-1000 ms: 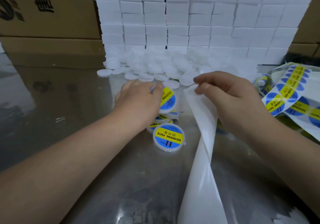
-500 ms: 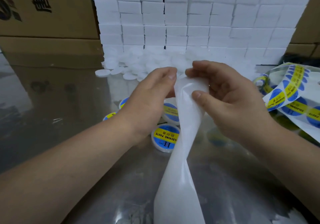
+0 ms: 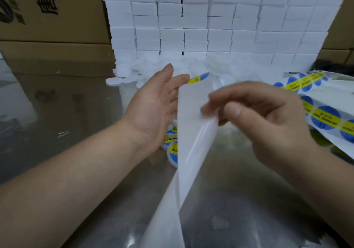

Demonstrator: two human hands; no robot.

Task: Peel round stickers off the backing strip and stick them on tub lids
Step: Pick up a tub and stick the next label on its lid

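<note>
A white backing strip (image 3: 191, 132) rises from the bottom of the view up between my hands. My right hand (image 3: 264, 117), blurred, pinches the strip's right edge between thumb and curled fingers. My left hand (image 3: 153, 109) is to the left of the strip, its fingers straight and its thumb raised apart. Its index fingertip touches the edge of a blue and yellow round sticker (image 3: 199, 78) that stands off the strip's top end. Stickered tubs (image 3: 172, 149) lie on the table under my left hand, partly hidden by the strip.
A heap of plain white lids (image 3: 149, 67) lies behind my hands, in front of a wall of white boxes (image 3: 210, 21). More sticker strip with blue and yellow labels (image 3: 325, 113) lies at the right. Cardboard boxes (image 3: 49, 13) stand at the back left on the shiny table (image 3: 57, 113).
My left hand left the stickered tubs, rose to the strip's top and spread out, and a sticker now stands off the strip there. My right hand slid down along the strip's right edge.
</note>
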